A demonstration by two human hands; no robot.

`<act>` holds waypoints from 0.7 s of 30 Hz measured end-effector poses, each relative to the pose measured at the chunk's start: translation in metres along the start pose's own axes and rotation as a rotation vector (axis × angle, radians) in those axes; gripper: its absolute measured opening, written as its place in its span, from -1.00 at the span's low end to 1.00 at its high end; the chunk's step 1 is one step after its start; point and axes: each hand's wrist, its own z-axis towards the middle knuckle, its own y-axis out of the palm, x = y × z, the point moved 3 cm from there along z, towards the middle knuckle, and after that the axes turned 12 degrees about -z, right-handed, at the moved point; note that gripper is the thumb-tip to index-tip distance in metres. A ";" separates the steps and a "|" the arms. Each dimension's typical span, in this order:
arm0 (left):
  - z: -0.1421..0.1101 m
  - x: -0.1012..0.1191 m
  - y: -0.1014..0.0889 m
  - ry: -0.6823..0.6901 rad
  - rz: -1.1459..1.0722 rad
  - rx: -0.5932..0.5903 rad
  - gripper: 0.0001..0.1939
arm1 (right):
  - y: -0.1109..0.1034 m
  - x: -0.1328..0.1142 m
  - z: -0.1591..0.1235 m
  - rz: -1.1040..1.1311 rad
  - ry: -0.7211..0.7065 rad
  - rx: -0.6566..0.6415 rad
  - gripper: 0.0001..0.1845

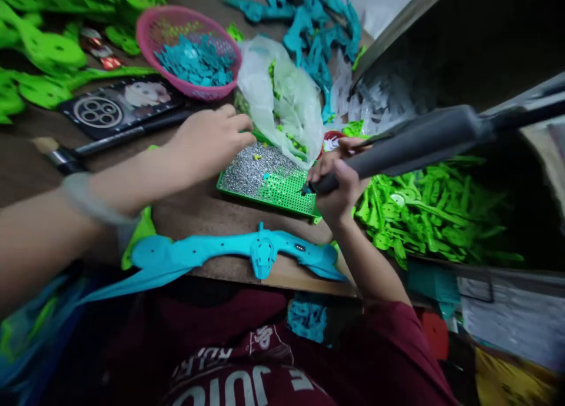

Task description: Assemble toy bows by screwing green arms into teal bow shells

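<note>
My left hand (210, 136) is over the left edge of a green perforated tray (286, 189), its fingers bent together and pointing down. Whatever may be between those fingertips is hidden. Many small silver screws (247, 170) lie in the tray. My right hand (339, 188) wraps round a dark grey power screwdriver (410, 140), whose tip points left over the tray's right side. In front of me a blue bow-shaped plastic part (229, 248) lies along the table edge, with a green piece (143, 232) showing behind its left end.
A pink basket (189, 91) holds small blue pieces. Beside it are a clear plastic bag (282, 94) of green bits, a black phone-like case (110, 109) and a brush (55, 154). Green parts (410, 206) pile up right; blue parts (309, 23) lie behind.
</note>
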 end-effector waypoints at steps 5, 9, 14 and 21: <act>0.048 -0.042 0.015 0.045 0.013 -0.155 -0.63 | 0.006 0.033 0.002 -0.079 0.005 0.031 -0.60; 0.046 -0.046 0.023 0.062 0.045 -0.154 -0.79 | 0.015 0.052 0.000 -0.043 0.052 0.010 -0.53; 0.047 -0.052 0.023 -0.043 0.086 -0.206 -0.77 | 0.024 0.066 -0.006 0.069 0.048 -0.043 -0.54; 0.051 -0.025 0.003 0.053 0.088 -0.221 -0.31 | 0.028 0.072 -0.010 0.098 0.057 -0.101 -0.53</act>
